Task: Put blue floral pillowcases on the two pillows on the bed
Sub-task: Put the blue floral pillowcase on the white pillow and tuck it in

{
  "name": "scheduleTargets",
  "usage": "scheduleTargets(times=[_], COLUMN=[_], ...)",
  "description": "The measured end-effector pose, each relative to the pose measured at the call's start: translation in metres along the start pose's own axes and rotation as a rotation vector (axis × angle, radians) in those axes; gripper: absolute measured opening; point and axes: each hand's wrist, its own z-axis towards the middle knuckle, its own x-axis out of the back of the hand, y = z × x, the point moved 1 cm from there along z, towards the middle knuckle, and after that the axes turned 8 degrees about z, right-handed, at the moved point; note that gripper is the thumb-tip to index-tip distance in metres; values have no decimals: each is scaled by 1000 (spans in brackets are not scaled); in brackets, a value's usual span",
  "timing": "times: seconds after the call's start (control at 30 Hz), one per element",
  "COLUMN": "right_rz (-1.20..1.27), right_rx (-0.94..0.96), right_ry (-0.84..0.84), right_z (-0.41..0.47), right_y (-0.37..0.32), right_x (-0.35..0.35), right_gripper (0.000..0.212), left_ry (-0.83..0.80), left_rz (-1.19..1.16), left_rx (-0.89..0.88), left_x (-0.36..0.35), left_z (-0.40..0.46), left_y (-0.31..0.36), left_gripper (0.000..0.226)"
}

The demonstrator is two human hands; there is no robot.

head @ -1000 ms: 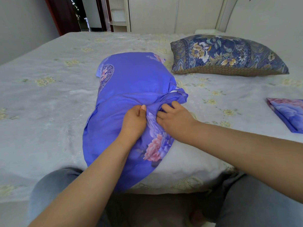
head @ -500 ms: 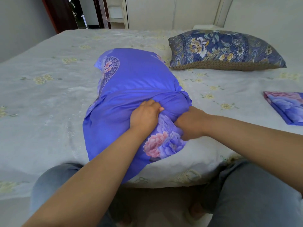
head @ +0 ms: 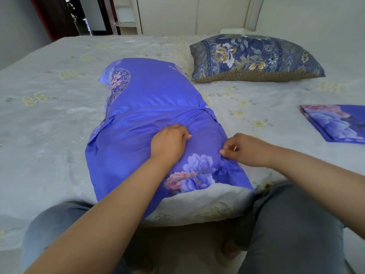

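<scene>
A pillow in a blue floral pillowcase lies lengthwise on the bed, its open end toward me and hanging over the bed's edge. My left hand grips bunched fabric of that pillowcase near its middle, fingers curled. My right hand pinches the pillowcase's right edge by the pink and lilac flower print. A second pillow in a dark blue paisley cover lies at the back right. A second blue floral pillowcase lies folded flat at the right.
The bed has a pale grey sheet with small yellow flowers. My knees in grey trousers press against its near edge. A white wardrobe and a dark doorway stand behind the bed.
My right hand came out from the bunched fabric and moved right to the pillowcase's edge. The fabric now lies spread farther over the pillow's near end. My left hand stayed near the middle.
</scene>
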Motion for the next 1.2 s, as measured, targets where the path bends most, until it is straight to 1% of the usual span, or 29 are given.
scheduleTargets(times=[0.1, 0.17, 0.2, 0.23, 0.3, 0.33, 0.37, 0.4, 0.43, 0.5, 0.53, 0.57, 0.6, 0.63, 0.67, 0.7, 0.73, 0.77, 0.83, 0.87, 0.9, 0.97, 1.03, 1.07, 1.13, 1.17, 1.2], right_rz=[207, 397, 466, 532, 735, 810, 857, 893, 955, 1103, 1100, 1012, 852, 671, 520, 439, 399, 372, 354, 356, 348, 287, 172, 131, 40, -44, -125], right_rx=[-139, -216, -258, -313, -441, -470, -467, -442, -422, -399, -372, -336, -301, -274, -249, -222, -184, -148, -109, -116, -148, -280, -353, -307, -69, 38, 109], right_ry=[281, 469, 535, 552, 511, 507, 548, 603, 635, 564, 524, 512, 537, 580, 618, 637, 633, 603, 476, 426, 411, 454, 539, 613, 792, 826, 823], right_z=[2, 4, 5, 6, 4, 1, -2, -4, -6, -9, -10, -11, -12, -12, -13, -14, -14, -16, -19, -20, -20, -21, -24, -26, -29, -30, -28], right_y=[16, 26, 29, 32, 32, 29, 26, 23, 18, 3, -1, -4, -5, -3, -3, -3, -4, -6, -9, -6, -1, 6, 7, 2, -14, -21, -26], right_x=[-45, -71, -82, -94, -116, -122, -121, -115, -106, -84, -75, -68, -63, -58, -53, -49, -45, -41, -30, -24, -18, -7, -6, -11, -25, -34, -42], right_gripper=[15, 16, 17, 17, 13, 12, 11, 9, 13, 37, 47, 51, 49, 47, 44, 42, 41, 43, 52, 55, 58, 63, 62, 55, 32, 28, 33], left_ry=[57, 107, 146, 201, 309, 339, 338, 299, 214, -75, -225, -309, -315, -262, -163, -56, 18, 56, 77, 74, 69, 62, 43, 32, 7, -8, -8], left_rz=[30, 9, -3, -2, 56, 98, 136, 166, 171, 68, 16, -17, -20, 2, 46, 97, 142, 165, 159, 136, 106, 72, 60, 52, 14, -14, -45], left_rx=[59, 76, 55, 25, -10, -15, -13, -12, -8, 19, 34, 25, -7, -39, -64, -80, -84, -77, -28, 20, 77, 171, 185, 181, 189, 202, 218], left_x=[4, 15, 26, 40, 68, 79, 84, 83, 78, 62, 54, 47, 43, 40, 39, 37, 35, 33, 25, 21, 17, 10, 5, 4, 1, 2, 5], left_z=[2, 11, 21, 32, 59, 70, 75, 76, 72, 55, 45, 37, 32, 30, 30, 32, 32, 32, 33, 34, 35, 40, 47, 49, 49, 47, 44], left_y=[1, 9, 16, 23, 31, 29, 25, 18, 11, 2, -1, -1, 0, 5, 11, 18, 24, 28, 16, 5, -7, -21, -19, -16, -12, -11, -9], left_gripper=[24, 23, 22, 19, 17, 20, 24, 32, 42, 61, 63, 58, 49, 38, 26, 18, 14, 14, 15, 16, 17, 22, 26, 27, 30, 31, 31])
